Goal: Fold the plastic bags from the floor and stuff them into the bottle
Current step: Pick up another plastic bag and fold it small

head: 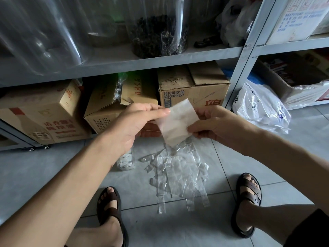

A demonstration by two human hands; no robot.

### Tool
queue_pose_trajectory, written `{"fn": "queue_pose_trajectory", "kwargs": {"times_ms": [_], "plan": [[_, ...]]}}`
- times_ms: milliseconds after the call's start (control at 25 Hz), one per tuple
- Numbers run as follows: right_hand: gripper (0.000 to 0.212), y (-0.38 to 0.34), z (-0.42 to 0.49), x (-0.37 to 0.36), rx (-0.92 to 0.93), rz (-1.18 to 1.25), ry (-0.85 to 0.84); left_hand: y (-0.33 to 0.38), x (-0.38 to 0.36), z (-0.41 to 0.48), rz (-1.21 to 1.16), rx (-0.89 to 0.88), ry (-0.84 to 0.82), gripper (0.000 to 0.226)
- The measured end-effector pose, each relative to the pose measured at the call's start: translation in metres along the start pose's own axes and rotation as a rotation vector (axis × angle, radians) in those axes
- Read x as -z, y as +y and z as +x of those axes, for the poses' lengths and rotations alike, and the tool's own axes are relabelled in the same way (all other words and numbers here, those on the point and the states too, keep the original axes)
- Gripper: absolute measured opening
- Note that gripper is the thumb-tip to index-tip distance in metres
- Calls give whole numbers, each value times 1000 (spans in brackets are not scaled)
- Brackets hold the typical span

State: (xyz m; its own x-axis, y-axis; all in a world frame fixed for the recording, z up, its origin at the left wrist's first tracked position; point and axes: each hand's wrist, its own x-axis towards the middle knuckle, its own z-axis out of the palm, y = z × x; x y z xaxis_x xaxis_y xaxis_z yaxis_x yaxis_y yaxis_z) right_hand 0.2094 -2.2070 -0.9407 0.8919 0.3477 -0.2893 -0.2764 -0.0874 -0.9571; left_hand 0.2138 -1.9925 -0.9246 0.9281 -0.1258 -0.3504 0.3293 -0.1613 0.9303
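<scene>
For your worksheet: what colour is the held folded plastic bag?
Translucent white folded plastic bag, head view.

The left hand [135,122] and the right hand [220,127] pinch a folded translucent white plastic bag [178,122] by opposite edges above crumpled clear plastic bags [179,177] on grey floor tiles [44,161]; beside them, possibly a clear bottle [125,161].

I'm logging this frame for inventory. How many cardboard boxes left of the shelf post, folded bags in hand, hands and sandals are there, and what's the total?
Cardboard boxes: 3
Folded plastic bag: 1
Hands, left hand and right hand, both pinching it: 2
Sandals: 2
Total: 8
</scene>
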Motion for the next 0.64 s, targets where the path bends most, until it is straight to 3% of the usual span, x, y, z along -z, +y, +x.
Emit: {"fn": "queue_pose_trajectory", "kwargs": {"times_ms": [120,200,320,440,640], "plan": [[23,-1,-5,-1,-40,-171,-127,4,5,-2,102,63,-122,36],[20,0,-5,-1,-28,-201,-124,3,3,-3,145,80,-158,28],[17,3,-2,-5,-48,-19,4,1,2,-1,109,63,-94,11],[37,9,0,-13,-130,284,-31,-1,1,2,22,26,16,9],[24,6,0,-21,-95,297,67,-1,-3,1,-32,-14,56,14]]}}
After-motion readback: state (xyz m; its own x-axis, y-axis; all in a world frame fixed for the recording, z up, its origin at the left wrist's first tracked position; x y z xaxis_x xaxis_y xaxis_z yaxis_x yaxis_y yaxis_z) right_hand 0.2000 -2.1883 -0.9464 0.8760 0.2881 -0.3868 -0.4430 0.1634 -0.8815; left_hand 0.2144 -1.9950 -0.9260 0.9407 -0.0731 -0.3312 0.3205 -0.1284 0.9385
